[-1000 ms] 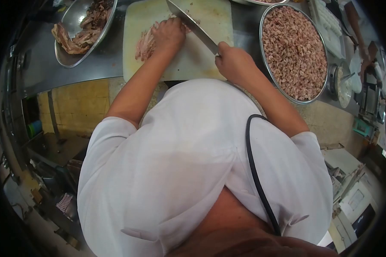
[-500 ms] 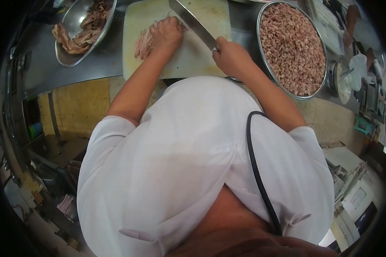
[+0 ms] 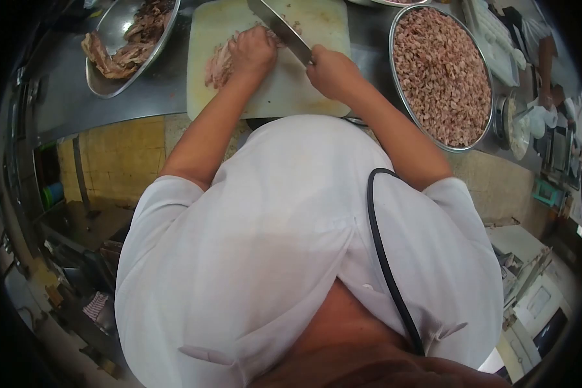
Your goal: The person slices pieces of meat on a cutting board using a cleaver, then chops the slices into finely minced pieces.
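Observation:
On a pale cutting board (image 3: 304,84), my left hand (image 3: 253,53) presses with bent fingers on a pile of sliced meat (image 3: 220,66). My right hand (image 3: 333,72) is closed round the handle of a large knife (image 3: 283,29). The blade points up and to the left, just beyond my left fingertips. Small cut bits of meat lie on the board by the blade. Right of the board, an oval metal tray (image 3: 394,77) is full of diced meat (image 3: 441,77).
A metal bowl (image 3: 110,26) with large browned meat pieces (image 3: 119,58) stands at the left on the metal counter (image 3: 58,103). White trays (image 3: 498,45) and a small bowl (image 3: 517,129) are at the right. Another person's arm (image 3: 546,64) shows at the far right.
My right hand and the knife have moved left, closer to my left hand. My left hand has stayed on the meat. The other person's arm at the far right has shifted.

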A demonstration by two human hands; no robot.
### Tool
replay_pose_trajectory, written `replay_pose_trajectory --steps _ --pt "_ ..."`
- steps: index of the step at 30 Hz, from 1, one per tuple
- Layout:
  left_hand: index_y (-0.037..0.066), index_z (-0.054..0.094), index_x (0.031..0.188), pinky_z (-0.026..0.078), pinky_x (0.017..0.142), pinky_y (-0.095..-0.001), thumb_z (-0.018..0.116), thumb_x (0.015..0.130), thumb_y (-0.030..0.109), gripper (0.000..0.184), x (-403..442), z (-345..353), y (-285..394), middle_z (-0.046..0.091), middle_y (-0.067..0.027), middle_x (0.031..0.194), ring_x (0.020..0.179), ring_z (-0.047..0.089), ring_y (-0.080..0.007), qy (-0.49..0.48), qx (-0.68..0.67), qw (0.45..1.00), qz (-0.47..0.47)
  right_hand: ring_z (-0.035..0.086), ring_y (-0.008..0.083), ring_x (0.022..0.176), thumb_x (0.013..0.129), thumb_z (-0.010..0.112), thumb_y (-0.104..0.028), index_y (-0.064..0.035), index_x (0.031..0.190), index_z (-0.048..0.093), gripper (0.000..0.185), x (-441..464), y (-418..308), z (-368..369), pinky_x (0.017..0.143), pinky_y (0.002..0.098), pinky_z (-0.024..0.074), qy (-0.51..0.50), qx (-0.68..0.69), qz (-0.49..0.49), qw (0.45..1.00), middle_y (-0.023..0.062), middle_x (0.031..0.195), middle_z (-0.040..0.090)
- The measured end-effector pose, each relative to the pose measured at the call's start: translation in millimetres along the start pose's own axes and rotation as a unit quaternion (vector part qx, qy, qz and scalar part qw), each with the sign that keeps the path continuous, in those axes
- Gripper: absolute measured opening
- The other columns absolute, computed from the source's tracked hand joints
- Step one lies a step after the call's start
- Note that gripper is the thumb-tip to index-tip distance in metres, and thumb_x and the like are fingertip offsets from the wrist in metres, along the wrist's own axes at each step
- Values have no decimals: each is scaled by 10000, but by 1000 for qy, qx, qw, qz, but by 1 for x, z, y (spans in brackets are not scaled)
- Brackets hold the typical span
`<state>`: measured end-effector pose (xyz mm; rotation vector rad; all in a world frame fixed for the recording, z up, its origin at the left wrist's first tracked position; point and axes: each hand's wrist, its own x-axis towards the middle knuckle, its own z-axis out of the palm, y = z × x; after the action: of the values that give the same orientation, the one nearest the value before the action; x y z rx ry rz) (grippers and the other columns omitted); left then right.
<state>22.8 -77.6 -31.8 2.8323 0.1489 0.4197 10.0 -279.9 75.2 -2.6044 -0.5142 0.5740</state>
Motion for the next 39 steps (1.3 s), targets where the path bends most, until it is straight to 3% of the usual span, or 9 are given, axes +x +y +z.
replay_pose_trajectory --steps 6,13,24,29,32,35,37,38,39 --pt "94 647 1130 376 1025 -630 570 942 292 284 2 -3 6 693 -140 1130 1124 613 -367 -14 18 1000 3 684 458 938 917 508 -138 29 1095 583 255 -49 -11 -30 845 537 519 -46 -30 16 998 285 974 703" --pt "86 649 1090 386 1000 -622 575 932 295 272 2 -2 3 700 -137 1094 1102 621 -358 -13 24 1000 7 689 445 960 900 490 -90 22 1139 586 281 13 -15 10 851 528 526 -8 -29 -21 999 263 997 712" --pt "63 647 1012 425 1003 -607 576 928 285 249 2 1 3 694 -151 1024 1039 642 -376 32 19 999 13 683 450 925 930 544 -185 34 1090 582 274 -52 -10 -36 851 527 523 -51 -31 30 998 280 964 702" --pt "66 662 983 423 1018 -605 579 925 283 240 1 2 3 697 -155 1012 1008 653 -383 45 15 998 29 685 450 957 920 532 -146 29 1107 589 262 -8 -8 -5 858 521 527 -56 -21 -4 998 282 987 703" --pt "69 663 949 441 903 -601 608 884 268 216 3 12 -6 699 -119 983 950 658 -352 71 32 996 55 685 441 995 898 520 -98 24 1123 592 266 24 -16 7 868 513 528 -30 -9 -13 999 281 1030 704" --pt "51 661 934 447 883 -589 604 881 264 227 4 11 -8 698 -132 991 939 654 -368 63 -16 997 46 683 433 1023 883 504 -66 25 1140 590 286 27 -16 5 872 511 527 -25 -18 -28 999 276 1063 704" --pt "19 674 961 452 928 -583 557 930 281 289 2 7 -7 702 -177 995 923 654 -419 157 -105 982 -7 685 430 1004 896 519 -94 30 1135 588 278 23 -11 5 870 514 523 -25 0 -20 999 269 1049 706" --pt "19 674 961 452 928 -583 557 930 281 289 0 4 -6 702 -177 995 923 654 -419 158 -105 982 -6 685 430 1004 896 519 -94 30 1135 588 278 18 -7 5 870 514 523 -24 0 -20 999 269 1049 706" --pt "22 678 961 452 911 -583 550 934 285 294 -1 2 -6 701 -174 1011 937 654 -412 91 -33 995 -17 684 433 989 903 526 -112 32 1127 590 274 11 -2 2 866 519 521 -24 15 -14 1000 272 1032 704"
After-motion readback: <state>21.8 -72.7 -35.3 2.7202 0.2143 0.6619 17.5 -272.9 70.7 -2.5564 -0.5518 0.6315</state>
